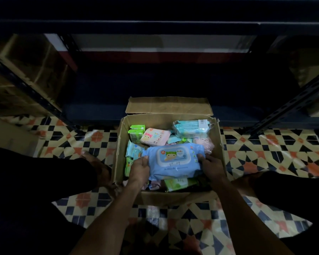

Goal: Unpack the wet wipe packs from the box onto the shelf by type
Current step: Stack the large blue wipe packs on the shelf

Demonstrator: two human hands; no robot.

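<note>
Gripped large blue plastic wet wipe pack (174,160) with left hand (140,169) and right hand (212,167), above open brown cardboard box (166,196).

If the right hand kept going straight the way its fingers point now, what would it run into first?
The right hand points inward at the big blue plastic wipe pack that it already grips, with the left hand on the opposite end. Depth is uncertain.

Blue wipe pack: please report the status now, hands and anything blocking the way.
Left hand and right hand both grip the blue wipe pack by its ends. Pack sits over the open box, other packs beneath. Shelf ahead dark; nothing seen blocking.
</note>
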